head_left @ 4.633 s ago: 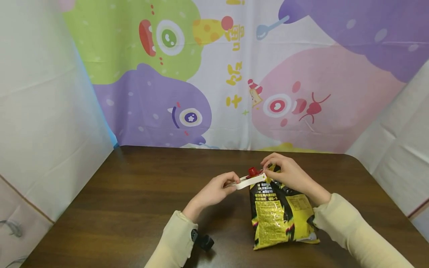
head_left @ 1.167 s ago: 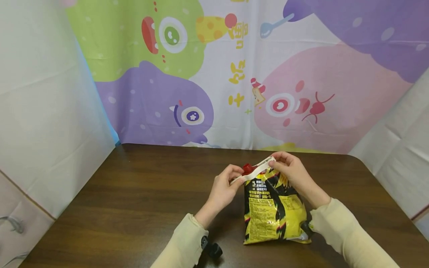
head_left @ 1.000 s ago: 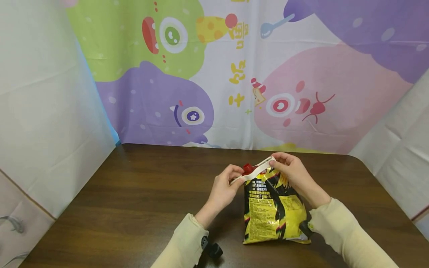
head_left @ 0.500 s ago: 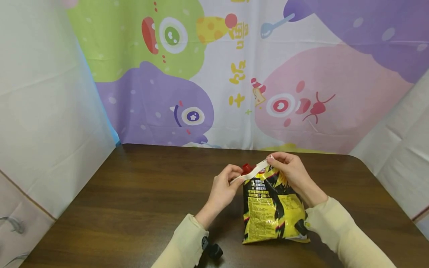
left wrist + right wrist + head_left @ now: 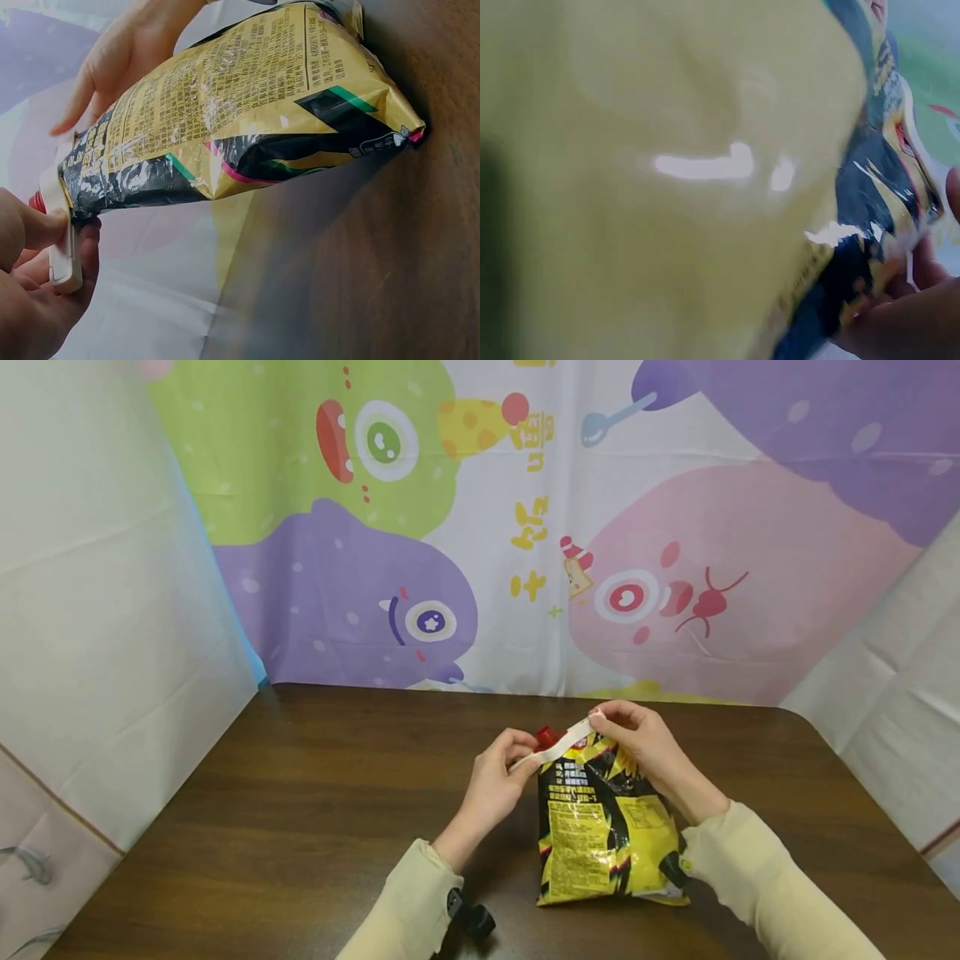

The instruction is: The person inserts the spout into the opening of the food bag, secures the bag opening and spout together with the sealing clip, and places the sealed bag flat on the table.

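Note:
A black and yellow snack bag [image 5: 611, 839] stands on the table, its printed back towards me. Along its top edge lies a white bag-sealing clip [image 5: 561, 747] with a red spout [image 5: 545, 738]. My left hand [image 5: 495, 781] pinches the clip's left end between thumb and fingers, as the left wrist view also shows at the clip [image 5: 66, 262]. My right hand [image 5: 645, 743] pinches the clip's right end at the bag's top right corner. In the right wrist view the bag [image 5: 705, 97] fills most of the picture, with the right thumb [image 5: 907, 322] by its top edge.
The dark wooden table [image 5: 300, 810] reaches back to a cartoon-printed curtain [image 5: 517, 643]. Pale cloth hangs at the left [image 5: 97, 568] and right sides. A black wrist camera [image 5: 474, 922] hangs below the left cuff; another [image 5: 673, 868] sits close against the bag's right side.
The clip was slanting out left of the bag's top; now it lies along the top edge. Its two bars have come together at the right end. Bag and both hands have shifted slightly left.

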The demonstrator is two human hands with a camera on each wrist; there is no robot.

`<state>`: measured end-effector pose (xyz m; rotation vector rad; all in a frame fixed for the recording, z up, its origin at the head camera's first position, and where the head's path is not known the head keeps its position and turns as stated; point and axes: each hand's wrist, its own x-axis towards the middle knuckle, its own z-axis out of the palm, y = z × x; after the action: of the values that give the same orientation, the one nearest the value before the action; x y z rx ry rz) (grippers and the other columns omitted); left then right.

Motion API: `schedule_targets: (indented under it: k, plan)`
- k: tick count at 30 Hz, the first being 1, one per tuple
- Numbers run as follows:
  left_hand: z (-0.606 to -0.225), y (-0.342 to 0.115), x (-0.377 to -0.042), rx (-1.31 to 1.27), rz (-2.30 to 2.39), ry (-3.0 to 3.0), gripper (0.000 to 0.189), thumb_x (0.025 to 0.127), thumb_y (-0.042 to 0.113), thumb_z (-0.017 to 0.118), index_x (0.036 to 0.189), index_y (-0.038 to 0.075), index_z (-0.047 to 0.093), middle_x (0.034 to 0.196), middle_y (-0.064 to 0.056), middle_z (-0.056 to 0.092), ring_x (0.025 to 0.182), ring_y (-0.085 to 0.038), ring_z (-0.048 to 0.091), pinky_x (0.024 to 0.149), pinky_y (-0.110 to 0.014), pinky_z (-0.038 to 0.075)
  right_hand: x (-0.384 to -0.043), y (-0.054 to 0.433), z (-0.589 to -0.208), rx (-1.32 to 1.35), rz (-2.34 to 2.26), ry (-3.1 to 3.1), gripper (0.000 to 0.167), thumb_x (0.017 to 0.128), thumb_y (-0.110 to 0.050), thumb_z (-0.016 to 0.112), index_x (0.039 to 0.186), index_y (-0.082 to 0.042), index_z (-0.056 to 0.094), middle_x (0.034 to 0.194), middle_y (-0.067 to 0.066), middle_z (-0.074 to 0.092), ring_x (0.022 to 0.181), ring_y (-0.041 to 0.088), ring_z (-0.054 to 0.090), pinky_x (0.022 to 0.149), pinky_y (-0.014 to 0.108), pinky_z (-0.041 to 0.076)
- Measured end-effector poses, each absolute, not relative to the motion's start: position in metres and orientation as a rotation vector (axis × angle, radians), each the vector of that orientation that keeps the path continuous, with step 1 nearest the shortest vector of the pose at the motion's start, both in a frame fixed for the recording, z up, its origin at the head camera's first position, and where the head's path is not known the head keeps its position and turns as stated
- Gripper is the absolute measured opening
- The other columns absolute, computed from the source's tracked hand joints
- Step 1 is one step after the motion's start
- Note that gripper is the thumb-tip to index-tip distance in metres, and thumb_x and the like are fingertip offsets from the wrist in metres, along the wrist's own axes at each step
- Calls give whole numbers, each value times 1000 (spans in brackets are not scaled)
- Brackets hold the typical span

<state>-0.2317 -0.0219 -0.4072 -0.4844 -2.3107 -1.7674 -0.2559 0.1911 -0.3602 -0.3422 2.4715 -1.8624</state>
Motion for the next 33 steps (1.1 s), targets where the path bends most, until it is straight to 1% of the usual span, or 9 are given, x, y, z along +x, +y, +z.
schedule_targets:
  k: [2, 5, 10, 15, 18, 22, 26, 30, 33]
  plan:
    - [-407, -24, -233, -467, -1777, -2314, 15, 85, 4, 62, 99, 6, 57, 87, -10, 68, 70, -11, 55, 61, -21, 42, -254, 193, -361, -347, -1846, 2483, 42, 88, -30, 59, 116, 1, 53, 96, -9, 58, 76, 4, 52, 65, 22, 43]
    - [-407, -26, -234, -440, -1781, -2312, 15, 85, 4, 61, 99, 5, 57, 87, -11, 67, 71, -12, 55, 62, -22, 43, -250, 198, -363, -333, -1817, 2485, 48, 90, -30, 56, 124, 2, 48, 112, 0, 55, 94, 0, 51, 83, 22, 39]
    - [-407, -29, -238, -405, -1811, -2293, 15, 85, 2, 60, 99, 5, 57, 87, -11, 67, 72, -13, 55, 64, -24, 44, -244, 207, -370, -304, -1783, 2477, 52, 91, -31, 54, 129, 2, 42, 128, 19, 45, 99, 2, 49, 93, 29, 36]
    - [-408, -31, -240, -399, -1826, -2286, 15, 85, 3, 60, 100, 4, 57, 87, -12, 67, 72, -13, 54, 65, -27, 44, -239, 212, -381, -204, -1804, 2463, 59, 89, -35, 57, 132, 1, 38, 131, 21, 41, 108, 15, 47, 98, 44, 30]
    - [-410, -32, -242, -390, -1851, -2279, 15, 85, 3, 60, 100, 4, 58, 87, -13, 67, 71, -13, 54, 66, -27, 44, -236, 212, -387, -115, -1846, 2374, 66, 88, -35, 58, 137, 0, 31, 136, 21, 34, 121, 27, 38, 102, 51, 24]
    - [-411, -37, -244, -366, -1910, -2261, 16, 85, 2, 60, 101, 4, 58, 87, -14, 66, 72, -12, 54, 67, -27, 44, -230, 209, -392, -9, -1869, 2234, 74, 89, -30, 58, 142, 0, 16, 146, 23, 16, 135, 36, 15, 106, 56, 11]
    - [-410, -41, -246, -347, -1968, -2237, 17, 86, 2, 59, 103, 2, 58, 89, -16, 65, 74, -13, 55, 68, -25, 45, -223, 206, -396, 66, -1820, 2177, 81, 88, -24, 59, 144, 0, 5, 148, 25, 4, 136, 39, 8, 106, 54, 15]
    - [-411, -43, -249, -337, -2034, -2212, 18, 85, 2, 59, 103, -1, 58, 92, -21, 64, 80, -21, 57, 72, -32, 48, -217, 206, -403, 85, -1775, 2166, 88, 84, -22, 63, 143, 1, 2, 146, 30, 4, 133, 42, 18, 104, 52, 24]
    - [-412, -45, -251, -343, -2058, -2207, 18, 85, 0, 60, 103, -3, 58, 91, -23, 63, 80, -23, 58, 75, -37, 48, -216, 206, -408, 72, -1762, 2174, 90, 82, -22, 66, 142, 2, 3, 143, 31, 14, 123, 39, 35, 99, 47, 33]
